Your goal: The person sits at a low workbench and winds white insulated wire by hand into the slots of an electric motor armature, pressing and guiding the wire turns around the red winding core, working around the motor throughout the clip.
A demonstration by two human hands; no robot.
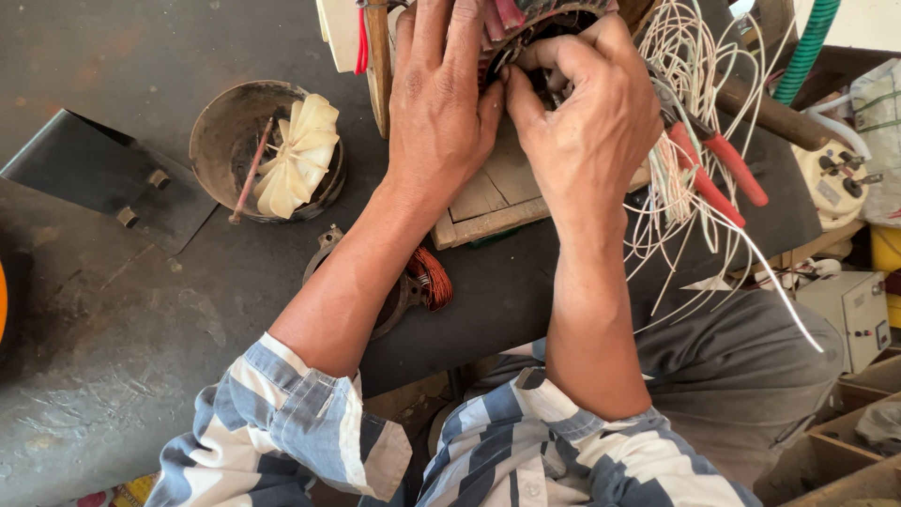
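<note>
My left hand (pixel 439 103) lies flat against the side of a round motor stator (pixel 540 21) at the top of the view, steadying it. My right hand (pixel 587 103) is pinched shut at the stator's dark opening, its fingertips gripping something small inside that I cannot make out. The stator rests on a small wooden block (pixel 493 202). A bundle of thin white wires (pixel 680 141) spills out to the right of my right hand.
Red-handled pliers (pixel 718 164) lie among the wires. A dark metal bowl (pixel 218 141) holds a cream plastic fan (pixel 298 155) and a thin rod. A copper coil (pixel 432 279) sits under my left forearm. A black metal plate (pixel 99 174) lies left. A beige box (pixel 854 314) stands right.
</note>
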